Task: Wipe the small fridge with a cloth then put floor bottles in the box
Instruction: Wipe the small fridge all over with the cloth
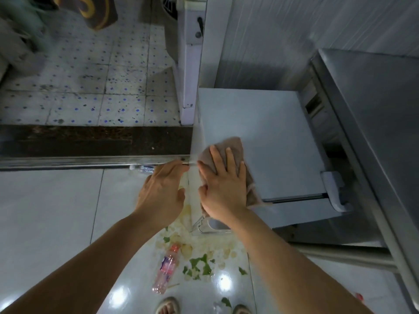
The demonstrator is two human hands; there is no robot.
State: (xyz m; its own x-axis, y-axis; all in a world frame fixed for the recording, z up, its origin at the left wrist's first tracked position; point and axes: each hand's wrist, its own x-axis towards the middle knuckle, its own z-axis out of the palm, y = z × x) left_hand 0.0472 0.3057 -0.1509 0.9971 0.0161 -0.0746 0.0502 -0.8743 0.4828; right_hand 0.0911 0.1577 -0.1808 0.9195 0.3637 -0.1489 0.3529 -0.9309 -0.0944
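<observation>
Brownish, soft cloth (235, 164) lies limp under my flat right hand (223, 189) on the small fridge (272, 137) top's near left corner, best pressed flat from above, while my open left hand (162, 193) rests against the fridge's left edge.

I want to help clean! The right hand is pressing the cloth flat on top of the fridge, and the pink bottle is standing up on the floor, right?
Almost. The head view shows the right hand pressing the cloth on the fridge top, but the pink bottle is lying on its side on the floor, not standing.
</observation>
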